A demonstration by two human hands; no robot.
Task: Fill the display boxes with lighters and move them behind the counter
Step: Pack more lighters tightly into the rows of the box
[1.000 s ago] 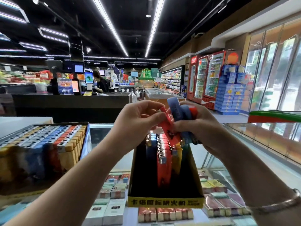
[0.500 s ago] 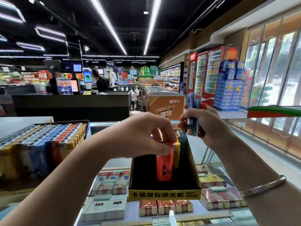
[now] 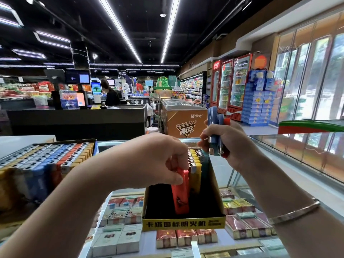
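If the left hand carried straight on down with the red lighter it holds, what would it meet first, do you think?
Probably the black floor of the display box: the left hand points the red lighter down into the open slot beside the yellow lighters. Depth is unclear.

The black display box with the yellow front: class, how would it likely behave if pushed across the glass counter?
The display box looks like thin card, so probably light and slightly flexible. Mostly empty, with lighters only along one side, it may slide easily and skew. The left hand on the red lighter may steady it.
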